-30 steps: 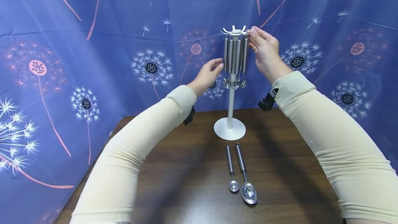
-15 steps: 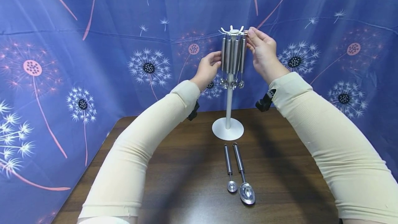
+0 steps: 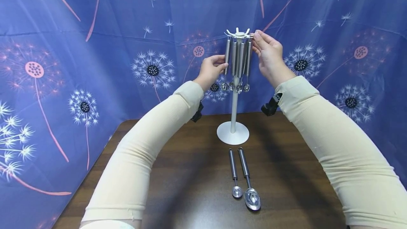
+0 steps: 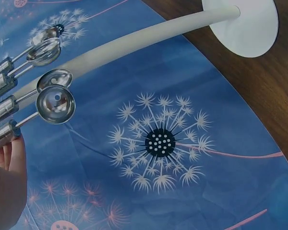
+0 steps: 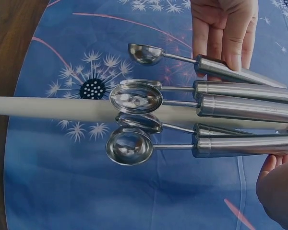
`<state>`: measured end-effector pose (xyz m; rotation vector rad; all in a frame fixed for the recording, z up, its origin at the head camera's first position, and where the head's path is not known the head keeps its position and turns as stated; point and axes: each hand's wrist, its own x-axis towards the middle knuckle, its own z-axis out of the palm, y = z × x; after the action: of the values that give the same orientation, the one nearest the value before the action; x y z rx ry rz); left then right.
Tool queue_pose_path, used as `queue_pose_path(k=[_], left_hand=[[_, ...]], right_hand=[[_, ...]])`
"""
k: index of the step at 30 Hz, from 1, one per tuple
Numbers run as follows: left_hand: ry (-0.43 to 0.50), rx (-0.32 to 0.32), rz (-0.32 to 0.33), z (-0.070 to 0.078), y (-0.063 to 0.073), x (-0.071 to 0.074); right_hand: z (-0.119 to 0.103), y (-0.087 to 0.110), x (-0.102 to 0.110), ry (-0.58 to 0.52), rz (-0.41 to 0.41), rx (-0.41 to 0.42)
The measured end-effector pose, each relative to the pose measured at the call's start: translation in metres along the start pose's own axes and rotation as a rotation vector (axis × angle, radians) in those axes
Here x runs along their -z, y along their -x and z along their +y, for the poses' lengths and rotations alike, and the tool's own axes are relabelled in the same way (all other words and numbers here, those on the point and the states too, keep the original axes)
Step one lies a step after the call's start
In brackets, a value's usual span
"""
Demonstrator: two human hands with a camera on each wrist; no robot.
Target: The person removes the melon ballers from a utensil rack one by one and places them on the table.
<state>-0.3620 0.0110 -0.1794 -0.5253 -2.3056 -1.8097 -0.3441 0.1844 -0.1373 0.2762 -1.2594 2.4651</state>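
Observation:
A white stand (image 3: 234,109) with hooked arms bears several steel melon ballers (image 3: 240,59), hanging with bowls down. My left hand (image 3: 211,70) pinches the handle of the leftmost melon baller (image 3: 227,52); in the right wrist view its thumb presses on that handle (image 5: 259,79), and this one slants away from the others. At the right of the stand's top, my right hand (image 3: 271,54) pinches the tip of a hooked arm (image 3: 251,35) between thumb and fingers. In the right wrist view only part of this hand shows, behind a handle.
Two more steel scoops lie on the brown table (image 3: 184,172) in front of the stand's round base (image 3: 233,138): a small round one (image 3: 236,191) and a larger oval one (image 3: 252,199). A blue dandelion-print curtain (image 3: 178,10) hangs close behind the stand.
My left hand has moved up and right to the leftmost melon baller and taken its handle, and that baller has swung out to the left. My right hand has stayed at the stand's top.

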Motion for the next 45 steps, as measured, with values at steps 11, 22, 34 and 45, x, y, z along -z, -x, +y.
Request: queue_pose_path(k=[11, 22, 34, 45], left_hand=[[0.033, -0.02, 0.003, 0.001, 0.0, 0.014], [0.079, 0.043, -0.007, 0.013, 0.017, 0.031], [0.1, 0.12, -0.058, -0.007, 0.045, 0.03], [0.165, 0.12, -0.027, -0.038, 0.06, 0.018]], right_hand=[[0.005, 0.001, 0.002, 0.0, -0.01, -0.008], [-0.001, -0.001, 0.002, 0.015, -0.027, 0.008], [0.001, -0.002, 0.004, 0.026, -0.012, 0.008], [-0.001, -0.002, 0.005, 0.034, -0.026, 0.027]])
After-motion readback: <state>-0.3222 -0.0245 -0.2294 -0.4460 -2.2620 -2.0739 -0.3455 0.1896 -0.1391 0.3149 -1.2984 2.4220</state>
